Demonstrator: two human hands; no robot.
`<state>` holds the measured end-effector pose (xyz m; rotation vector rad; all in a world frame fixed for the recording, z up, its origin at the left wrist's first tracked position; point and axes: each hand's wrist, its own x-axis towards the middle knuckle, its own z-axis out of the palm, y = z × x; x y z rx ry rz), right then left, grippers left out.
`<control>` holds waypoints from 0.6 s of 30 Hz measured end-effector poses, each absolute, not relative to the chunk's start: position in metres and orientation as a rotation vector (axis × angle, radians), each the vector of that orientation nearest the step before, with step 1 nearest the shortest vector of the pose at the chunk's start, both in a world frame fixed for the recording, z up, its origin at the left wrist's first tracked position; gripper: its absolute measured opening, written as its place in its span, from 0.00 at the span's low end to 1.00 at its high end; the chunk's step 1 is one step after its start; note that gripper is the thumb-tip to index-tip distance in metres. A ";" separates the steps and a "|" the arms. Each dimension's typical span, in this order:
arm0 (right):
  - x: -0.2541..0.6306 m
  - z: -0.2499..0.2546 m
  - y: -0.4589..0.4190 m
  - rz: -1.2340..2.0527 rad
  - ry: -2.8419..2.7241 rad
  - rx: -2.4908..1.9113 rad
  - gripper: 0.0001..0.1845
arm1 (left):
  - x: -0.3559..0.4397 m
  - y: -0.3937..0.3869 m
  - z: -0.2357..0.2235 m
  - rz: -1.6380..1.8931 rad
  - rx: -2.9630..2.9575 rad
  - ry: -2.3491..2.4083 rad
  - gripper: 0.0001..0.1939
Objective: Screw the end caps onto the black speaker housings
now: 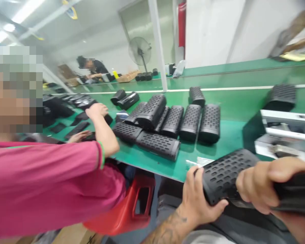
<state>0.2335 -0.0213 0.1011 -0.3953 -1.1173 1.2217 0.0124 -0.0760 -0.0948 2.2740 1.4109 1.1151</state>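
Observation:
My left hand (198, 200) is closed on the near end of a black perforated housing (226, 173), with the thumb underneath and the fingers over the top edge. The housing is tilted at the table's front edge, its rows of slots facing up. My right hand (266, 183) is wrapped round a thick black object (297, 191) that runs out of view at the right; its kind is not clear. The right fingers are over the far part of the housing; whether they touch it I cannot tell. More such housings (209, 123) stand and lie in a group beyond.
A white-and-black box with parts in it (287, 117) stands at the right on the green table (231, 135). To my left a co-worker in a pink shirt (53, 183) handles dark parts beside a red stool (127, 210). A metal post (157, 44) rises behind the housings.

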 end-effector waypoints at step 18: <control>0.372 0.099 0.062 0.428 -1.058 -0.873 0.42 | 0.039 0.076 0.068 0.383 3.333 0.025 0.48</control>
